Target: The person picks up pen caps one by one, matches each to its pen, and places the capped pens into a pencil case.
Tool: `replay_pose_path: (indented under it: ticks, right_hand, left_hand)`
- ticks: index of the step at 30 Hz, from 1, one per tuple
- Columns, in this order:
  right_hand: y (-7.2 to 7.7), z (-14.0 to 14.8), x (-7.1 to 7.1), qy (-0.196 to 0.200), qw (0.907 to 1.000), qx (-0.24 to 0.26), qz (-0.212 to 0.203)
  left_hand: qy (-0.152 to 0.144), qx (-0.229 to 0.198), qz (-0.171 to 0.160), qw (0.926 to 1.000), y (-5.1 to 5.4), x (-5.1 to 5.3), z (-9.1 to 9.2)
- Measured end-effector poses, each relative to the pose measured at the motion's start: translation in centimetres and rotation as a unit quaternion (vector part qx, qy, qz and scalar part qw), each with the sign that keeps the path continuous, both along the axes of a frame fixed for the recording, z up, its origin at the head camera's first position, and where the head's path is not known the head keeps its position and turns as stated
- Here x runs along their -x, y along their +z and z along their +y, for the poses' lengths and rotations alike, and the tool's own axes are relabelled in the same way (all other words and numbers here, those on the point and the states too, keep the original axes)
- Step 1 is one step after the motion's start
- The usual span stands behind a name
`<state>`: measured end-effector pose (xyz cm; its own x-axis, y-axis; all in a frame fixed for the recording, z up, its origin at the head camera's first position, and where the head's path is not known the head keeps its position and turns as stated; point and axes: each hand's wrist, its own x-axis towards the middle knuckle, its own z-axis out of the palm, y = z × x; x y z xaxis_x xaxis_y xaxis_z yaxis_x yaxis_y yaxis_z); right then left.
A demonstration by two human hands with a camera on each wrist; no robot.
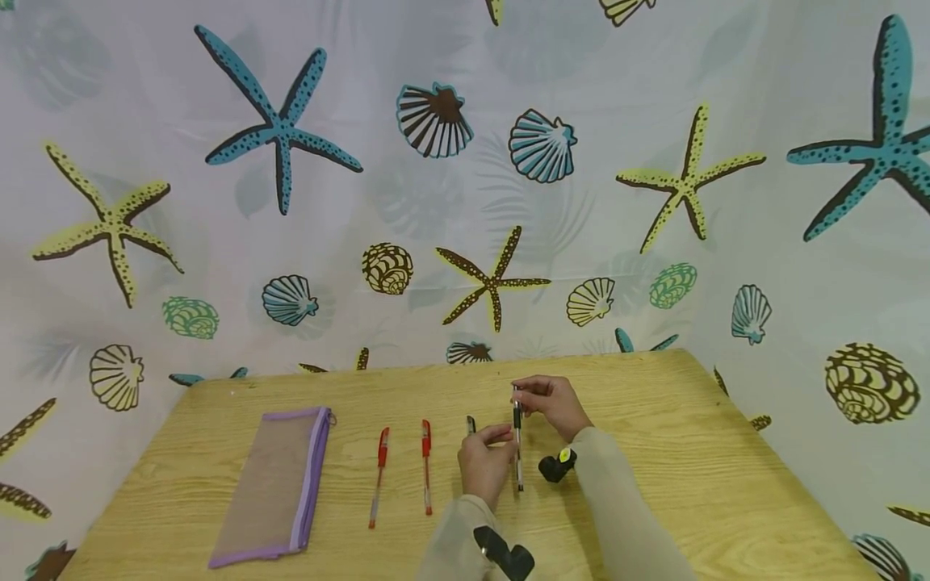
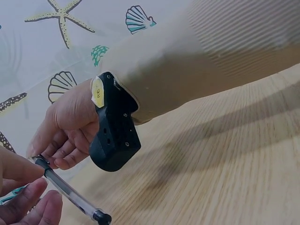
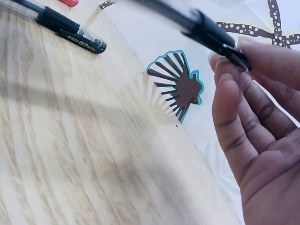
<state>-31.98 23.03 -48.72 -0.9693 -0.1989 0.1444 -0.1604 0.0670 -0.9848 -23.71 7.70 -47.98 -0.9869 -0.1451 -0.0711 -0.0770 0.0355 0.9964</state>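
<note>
A black pen (image 1: 519, 460) is held upright in the head view, its cap end pointing away. At that end the right hand (image 1: 554, 408) pinches it between thumb and fingers, as the right wrist view shows with the hand (image 3: 262, 126) and the pen's black end (image 3: 213, 37). Lower along the barrel, the left hand (image 1: 487, 466) pinches the same pen. In the left wrist view the left hand (image 2: 26, 197) is at the lower left, beside the clear barrel (image 2: 70, 192). A second black pen (image 1: 471, 424) lies on the table, partly hidden behind the left hand.
Two red pens (image 1: 382, 456) (image 1: 426, 460) lie apart, left of the hands. Farther left is a mesh pouch (image 1: 272, 484) with purple edges. The wooden table (image 1: 697, 452) meets a patterned cloth (image 1: 349, 210) at its back edge.
</note>
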Motion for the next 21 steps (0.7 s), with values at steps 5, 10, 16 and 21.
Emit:
replay_pose_path:
  ticks: [5,10,16,21]
  right_hand:
    - [-0.3,0.0,0.5,-0.001,0.9996,-0.027,-0.008]
    - [-0.9,-0.2,0.9,0.006,0.9981,-0.058,-0.02]
    - [-1.2,-0.4,1.1,0.005,0.9956,-0.092,-0.019]
    - [-1.1,-0.5,1.2,0.0,0.9932,-0.115,-0.019]
  left_hand:
    - [-0.002,0.011,0.004,0.9999,0.2,0.0,-0.1]
    - [-0.002,0.023,0.0,0.9997,0.1,0.0,-0.2]
    - [-0.004,0.025,-0.005,0.9997,-0.1,0.1,-0.2]
    - [-0.005,0.019,-0.006,0.9998,-0.1,0.1,-0.3]
